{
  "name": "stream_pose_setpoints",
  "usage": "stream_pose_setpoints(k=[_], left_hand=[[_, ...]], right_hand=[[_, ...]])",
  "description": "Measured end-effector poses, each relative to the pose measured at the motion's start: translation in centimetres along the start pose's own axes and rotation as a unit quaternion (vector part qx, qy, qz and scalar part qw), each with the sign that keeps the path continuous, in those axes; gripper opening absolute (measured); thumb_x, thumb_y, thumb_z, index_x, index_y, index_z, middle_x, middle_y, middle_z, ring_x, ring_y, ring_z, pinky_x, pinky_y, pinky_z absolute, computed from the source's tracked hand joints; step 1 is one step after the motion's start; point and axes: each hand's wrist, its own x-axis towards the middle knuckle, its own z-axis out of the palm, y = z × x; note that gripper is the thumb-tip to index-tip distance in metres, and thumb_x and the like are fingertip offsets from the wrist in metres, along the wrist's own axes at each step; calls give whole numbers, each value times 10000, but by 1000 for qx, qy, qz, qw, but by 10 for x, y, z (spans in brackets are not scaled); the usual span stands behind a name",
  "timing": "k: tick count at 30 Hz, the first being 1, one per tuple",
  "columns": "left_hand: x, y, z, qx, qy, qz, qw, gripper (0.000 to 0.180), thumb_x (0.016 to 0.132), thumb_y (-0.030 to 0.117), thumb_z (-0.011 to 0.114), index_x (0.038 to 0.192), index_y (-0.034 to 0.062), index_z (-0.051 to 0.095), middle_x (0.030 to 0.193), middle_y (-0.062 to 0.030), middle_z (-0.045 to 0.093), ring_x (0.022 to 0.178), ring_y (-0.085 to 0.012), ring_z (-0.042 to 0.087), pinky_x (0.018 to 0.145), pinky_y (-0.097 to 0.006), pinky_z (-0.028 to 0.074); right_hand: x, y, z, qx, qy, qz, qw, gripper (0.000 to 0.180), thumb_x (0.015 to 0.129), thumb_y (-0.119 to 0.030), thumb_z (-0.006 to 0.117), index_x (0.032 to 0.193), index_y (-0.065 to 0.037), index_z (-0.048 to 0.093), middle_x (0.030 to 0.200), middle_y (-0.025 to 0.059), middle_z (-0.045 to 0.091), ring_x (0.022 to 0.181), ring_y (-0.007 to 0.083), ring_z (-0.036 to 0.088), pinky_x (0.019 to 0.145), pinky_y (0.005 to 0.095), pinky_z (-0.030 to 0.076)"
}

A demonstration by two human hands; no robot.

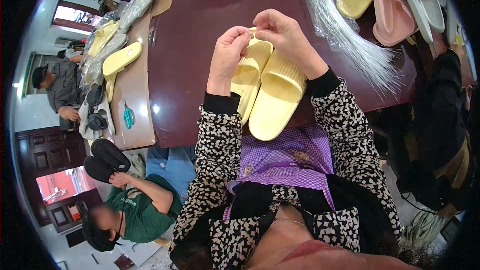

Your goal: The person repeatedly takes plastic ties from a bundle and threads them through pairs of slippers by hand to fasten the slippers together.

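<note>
Patterned collar [232, 242] foremost, yellow slippers [277, 112] under both hands

Head view: wearing the patterned collar closest to the lens, above a purple checked apron [285, 157]. Bringing left hand [229, 52] and right hand [285, 37] together over the toe ends of the slippers, lying side by side on the brown table [195, 30] between the forearms, heels toward the apron. Curling thumb and forefinger of each hand toward a pinch; not managing to tell whether gripping anything thin or nothing at all.

Risks (judgement): possibly losing a fine piece, if holding one, by loosening either pinch. Possibly knocking the right slipper off the table by catching it with a sleeve, given its heel's closeness to the near edge. Possibly scattering the bundle of white strands [357, 52] by swinging the right forearm outward.

Obscured: hiding part of the left slipper behind left hand and sleeve; covering the toe ends with fingers; losing grey slippers [429, 12] and a co-worker's dark sleeve [442, 77] partly into the fisheye rim; not making out everything inside the plastic bags [137, 2].
</note>
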Motion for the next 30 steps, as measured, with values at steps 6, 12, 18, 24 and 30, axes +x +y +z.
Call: stream_pose_setpoints(k=[6,12,18,24,30], left_hand=[[1,-2,-5,-25,-32,-23,999,58,883,86,585,868,50,627,699,66,538,578,-1,424,521,-160,349],[7,-5,-4,-16,-54,-49,997,52,877,80,592,868,46,632,701,59,546,569,-1,430,516,-161,348],[10,-19,-12,-4,-12,-41,999,89,872,68,597,941,24,634,759,22,587,637,-47,503,582,-178,404],[7,-14,2,28,195,45,979,192,863,73,591,1035,-9,619,827,3,594,666,-56,509,579,-205,429],[-46,-11,-61,223,173,10,959,236,912,129,540,1097,-10,592,939,-43,626,776,-107,589,657,-220,478]], right_hand=[[-1,5,-4,43,-42,26,998,183,827,15,616,997,-20,558,807,-30,566,768,35,551,708,183,467],[0,4,-10,72,-65,41,994,177,826,15,616,988,-23,557,805,-24,582,771,32,559,706,182,469],[1,24,-1,20,2,29,999,153,832,3,617,981,-11,583,833,-8,610,768,45,572,699,191,475],[6,45,-27,7,168,33,985,129,867,-58,601,968,19,628,814,26,634,743,68,578,676,199,474],[-25,-25,-32,44,159,71,984,183,911,-123,549,964,28,639,792,46,641,671,82,572,602,217,464]])
